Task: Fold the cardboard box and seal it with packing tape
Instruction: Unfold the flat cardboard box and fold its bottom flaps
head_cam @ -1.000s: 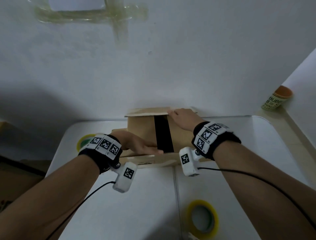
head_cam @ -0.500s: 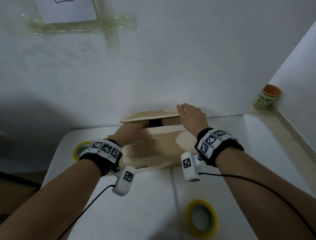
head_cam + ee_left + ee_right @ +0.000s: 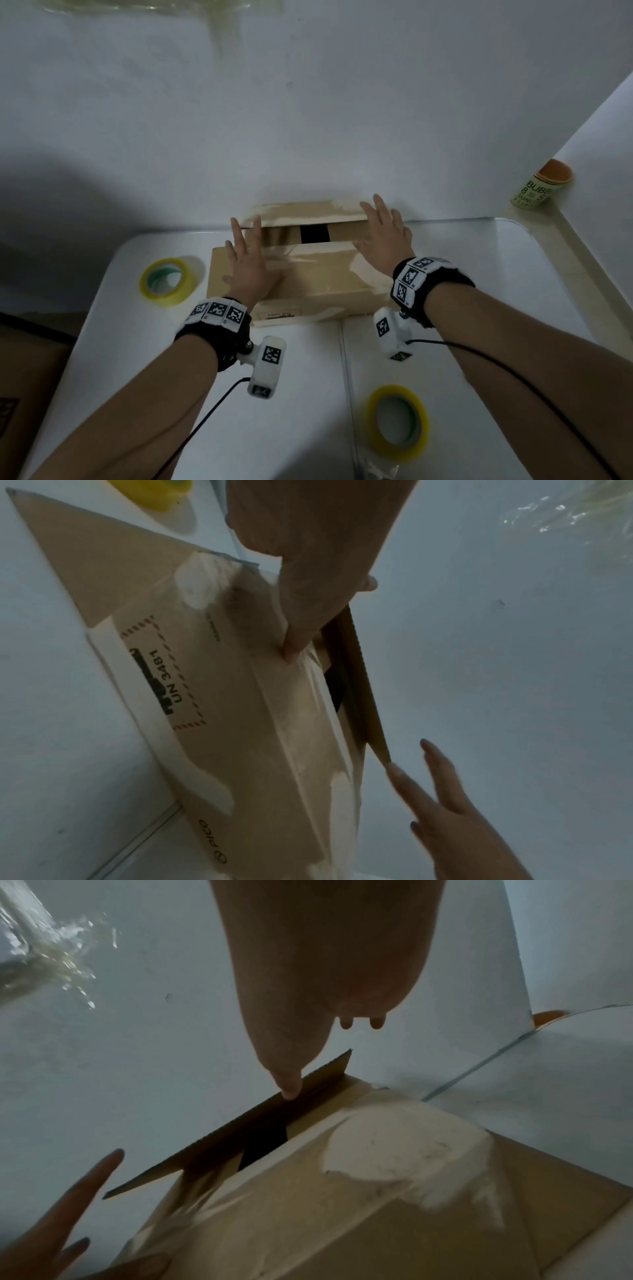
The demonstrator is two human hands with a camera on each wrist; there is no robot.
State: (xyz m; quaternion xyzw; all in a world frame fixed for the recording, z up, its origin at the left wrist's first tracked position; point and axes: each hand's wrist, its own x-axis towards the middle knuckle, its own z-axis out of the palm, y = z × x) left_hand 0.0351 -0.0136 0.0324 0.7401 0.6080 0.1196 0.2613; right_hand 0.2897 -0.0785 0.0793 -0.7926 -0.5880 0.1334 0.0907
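White surface (image 3: 308,394) against a pale wall, cardboard box (image 3: 308,284) at its far edge. Left hand (image 3: 248,265) lies flat, fingers straight, on the near flap; right hand (image 3: 383,233), fingers spread, touches the far flap. Neither grip holds anything. Yellow tape rolls (image 3: 397,423) sit nearby.

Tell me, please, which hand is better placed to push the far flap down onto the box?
The right hand: its fingers already touch the raised far flap. The left hand rests flat on the near flap, holding it down.
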